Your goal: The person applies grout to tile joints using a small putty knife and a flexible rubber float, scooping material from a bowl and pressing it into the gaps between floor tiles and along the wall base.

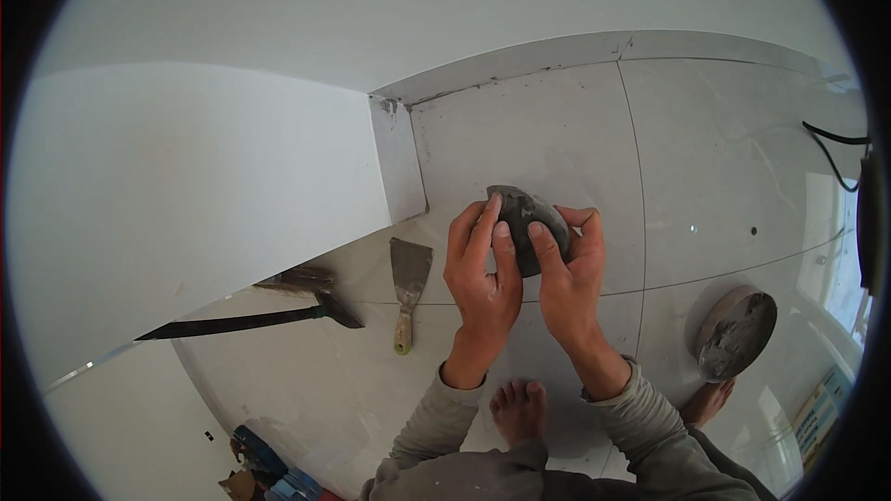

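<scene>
Both hands grip a dark grey, rounded, curved piece (520, 223) with lighter smears on it, held above the tiled floor; its exact kind cannot be made out. My left hand (484, 264) presses its fingers and thumb against the left side. On the right edge, my right hand (571, 264) closes round with the thumb on the face turned up. Left of my hands a putty knife (408, 292) lies on the floor, its blade pointing away from me. A round shallow bowl (740, 332), smeared inside with grey paste, stands to the right near my foot.
White walls with a grey skirting (529, 65) form a corner ahead, and a white block (213, 158) juts out at left. A black-handled tool (251, 323) lies beside it. Black cable (833, 144) runs at far right. Blue items (278, 468) lie at lower left, a printed box (821, 413) lower right.
</scene>
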Demonstrator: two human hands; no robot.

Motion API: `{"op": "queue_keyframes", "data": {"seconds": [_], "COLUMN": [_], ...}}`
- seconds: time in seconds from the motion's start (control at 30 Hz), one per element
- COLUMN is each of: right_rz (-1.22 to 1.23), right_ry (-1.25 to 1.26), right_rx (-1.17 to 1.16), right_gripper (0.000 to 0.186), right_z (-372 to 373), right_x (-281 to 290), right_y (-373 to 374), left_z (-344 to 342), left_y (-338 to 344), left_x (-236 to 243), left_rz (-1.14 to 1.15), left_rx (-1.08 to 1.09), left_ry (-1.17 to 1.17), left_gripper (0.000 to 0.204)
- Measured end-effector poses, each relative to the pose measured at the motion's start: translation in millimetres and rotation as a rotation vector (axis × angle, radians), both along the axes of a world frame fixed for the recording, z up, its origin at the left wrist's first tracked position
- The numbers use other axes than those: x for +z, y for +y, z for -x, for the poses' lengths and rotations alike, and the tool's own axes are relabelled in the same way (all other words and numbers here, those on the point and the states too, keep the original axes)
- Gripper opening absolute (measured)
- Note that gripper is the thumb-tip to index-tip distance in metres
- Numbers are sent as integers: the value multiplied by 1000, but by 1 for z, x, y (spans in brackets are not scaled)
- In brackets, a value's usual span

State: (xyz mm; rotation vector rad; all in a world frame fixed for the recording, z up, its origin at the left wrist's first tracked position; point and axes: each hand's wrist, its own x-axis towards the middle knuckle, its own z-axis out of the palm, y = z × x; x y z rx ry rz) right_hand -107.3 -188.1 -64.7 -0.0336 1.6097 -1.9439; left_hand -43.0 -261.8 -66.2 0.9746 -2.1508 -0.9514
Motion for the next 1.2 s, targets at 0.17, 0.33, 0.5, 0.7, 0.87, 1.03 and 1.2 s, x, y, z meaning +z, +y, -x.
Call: {"op": "queue_keyframes", "data": {"seconds": [0.17, 0.33, 0.5, 0.7, 0.87, 1.03, 1.2], "right_rz": [-7, 33, -122, -104, -52, -26, -4], "right_ry": [-67, -117, 285, 430, 466, 469, 478], "right_rx": [-25, -81, -164, -176, -186, -153, -159], "right_gripper": [25, 26, 29, 30, 31, 31, 30], "right_z": [11, 39, 79, 79, 79, 81, 81], "right_x": [-1, -2, -30, -67, -71, -71, -73], "right_y": [1, -5, -11, -3, -1, 2, 3], "left_z": [14, 18, 41, 70, 73, 75, 78], "left_y": [-2, -13, -52, -82, -99, -104, -105], "left_x": [3, -3, -18, -16, -17, -26, -29], "left_rz": [-133, -304, 185, 184, 312, 344, 263], "left_rx": [13, -58, 57, 229, 280, 288, 300], "left_ry": [48, 91, -244, -401, -427, -455, -526], "left_gripper": [31, 33, 63, 83, 84, 84, 87]}}
